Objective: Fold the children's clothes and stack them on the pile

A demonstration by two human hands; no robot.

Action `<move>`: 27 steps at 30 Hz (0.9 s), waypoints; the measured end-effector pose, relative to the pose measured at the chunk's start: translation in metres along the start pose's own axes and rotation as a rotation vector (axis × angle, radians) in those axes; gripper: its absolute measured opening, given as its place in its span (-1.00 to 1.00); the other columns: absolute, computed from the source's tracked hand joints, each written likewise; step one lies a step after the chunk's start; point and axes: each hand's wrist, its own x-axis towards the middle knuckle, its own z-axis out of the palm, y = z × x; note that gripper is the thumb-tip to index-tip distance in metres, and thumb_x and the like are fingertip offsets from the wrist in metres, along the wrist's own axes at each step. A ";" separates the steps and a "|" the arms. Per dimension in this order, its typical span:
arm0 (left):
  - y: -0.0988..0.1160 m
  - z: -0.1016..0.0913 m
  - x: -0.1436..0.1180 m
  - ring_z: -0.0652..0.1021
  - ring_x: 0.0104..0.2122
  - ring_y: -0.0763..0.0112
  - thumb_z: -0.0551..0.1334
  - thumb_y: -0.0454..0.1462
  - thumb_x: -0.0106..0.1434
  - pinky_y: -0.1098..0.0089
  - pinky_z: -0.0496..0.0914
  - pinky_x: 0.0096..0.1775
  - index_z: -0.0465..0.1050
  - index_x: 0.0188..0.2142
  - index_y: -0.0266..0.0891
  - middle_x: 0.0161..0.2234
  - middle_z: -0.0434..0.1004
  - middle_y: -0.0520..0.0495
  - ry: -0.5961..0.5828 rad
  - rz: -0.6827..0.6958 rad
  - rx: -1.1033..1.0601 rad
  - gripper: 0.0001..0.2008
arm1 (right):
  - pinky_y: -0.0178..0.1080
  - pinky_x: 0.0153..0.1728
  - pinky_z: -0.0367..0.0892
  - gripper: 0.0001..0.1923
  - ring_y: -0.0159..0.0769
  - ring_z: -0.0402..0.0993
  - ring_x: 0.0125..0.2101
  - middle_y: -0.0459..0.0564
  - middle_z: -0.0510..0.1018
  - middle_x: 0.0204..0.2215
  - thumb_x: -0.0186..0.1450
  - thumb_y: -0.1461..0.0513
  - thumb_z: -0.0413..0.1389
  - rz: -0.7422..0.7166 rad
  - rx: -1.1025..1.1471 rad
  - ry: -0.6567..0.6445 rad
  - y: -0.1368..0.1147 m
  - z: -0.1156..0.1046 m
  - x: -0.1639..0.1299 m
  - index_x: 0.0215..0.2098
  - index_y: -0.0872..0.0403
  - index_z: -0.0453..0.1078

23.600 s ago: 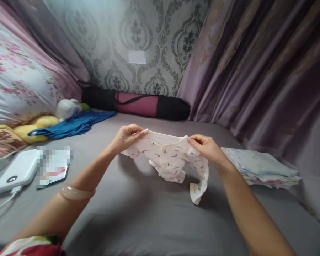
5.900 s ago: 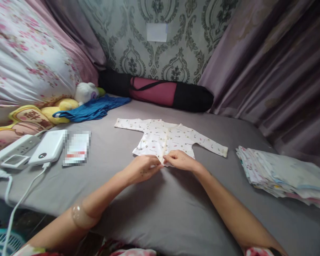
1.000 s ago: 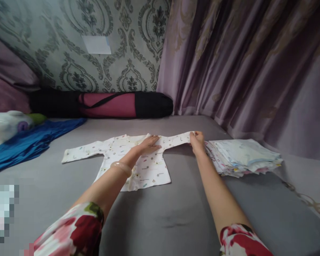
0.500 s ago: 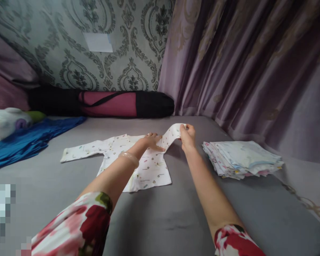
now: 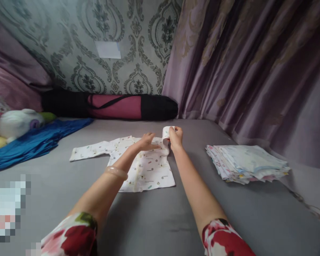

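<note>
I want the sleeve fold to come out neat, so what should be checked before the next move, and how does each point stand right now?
1. Left hand pressing the baby shirt flat at the shoulder: ok.
2. Right hand gripping the right sleeve, lifted and curled toward the middle: ok.
3. Shirt body lying smooth on the bed sheet: ok, no big creases show.
4. Left sleeve spread out flat, not yet folded: ok.
5. Stack of folded clothes lying apart from the shirt: ok.
6. Sleeve cuff lined up with the hem: cannot tell, the hand hides it.
</note>
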 end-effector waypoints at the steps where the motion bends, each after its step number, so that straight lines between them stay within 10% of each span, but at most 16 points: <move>1: -0.010 -0.002 -0.012 0.38 0.12 -0.04 0.24 0.02 0.16 0.13 0.30 0.06 0.23 0.21 -0.30 0.12 0.36 -0.35 0.060 -0.027 -0.034 -0.29 | -0.41 -0.70 0.25 -0.67 -0.40 0.40 -0.60 -0.03 0.50 -0.39 0.29 0.19 0.03 -0.005 -0.027 -0.006 0.001 0.005 -0.001 0.00 0.13 0.28; 7: -0.065 0.006 -0.072 0.52 -0.22 0.20 0.12 -0.13 0.26 0.22 0.39 -0.13 0.40 -0.02 -0.30 -0.19 0.52 -0.21 0.303 -0.303 -0.109 -0.62 | -0.36 -0.64 0.34 -0.67 -0.39 0.45 -0.59 0.03 0.55 -0.26 0.30 0.12 0.01 -0.030 -0.215 -0.100 0.008 0.046 -0.024 0.00 0.06 0.30; 14: -0.072 0.035 -0.085 0.44 -0.07 0.12 0.02 -0.35 0.23 0.11 0.28 0.03 0.35 0.04 -0.29 -0.10 0.46 -0.26 0.511 -0.183 0.077 -0.62 | -0.34 -0.38 0.41 -0.64 -0.34 0.55 -0.38 -0.01 0.58 -0.27 0.40 -0.02 -0.07 -0.212 -0.451 -0.602 0.039 0.065 -0.047 -0.12 0.03 0.38; 21: -0.064 0.029 -0.091 0.40 -0.08 0.11 0.03 -0.37 0.23 0.10 0.27 0.03 0.18 0.25 -0.25 -0.06 0.42 -0.23 0.473 -0.158 0.077 -0.44 | -0.22 0.05 0.25 -0.60 -0.25 0.42 0.04 0.09 0.54 -0.01 0.44 0.20 -0.21 -0.416 -0.758 -0.435 0.037 0.035 -0.026 0.05 0.08 0.38; 27: -0.062 0.028 -0.093 0.38 -0.07 0.15 0.01 -0.38 0.26 0.14 0.27 0.04 0.32 0.19 -0.16 -0.06 0.41 -0.18 0.435 -0.134 0.092 -0.49 | -0.04 0.30 -0.27 -0.40 -0.07 -0.21 0.36 0.23 0.00 0.36 0.44 0.13 -0.21 -0.631 -1.074 -0.477 0.059 0.024 -0.023 0.33 0.32 0.04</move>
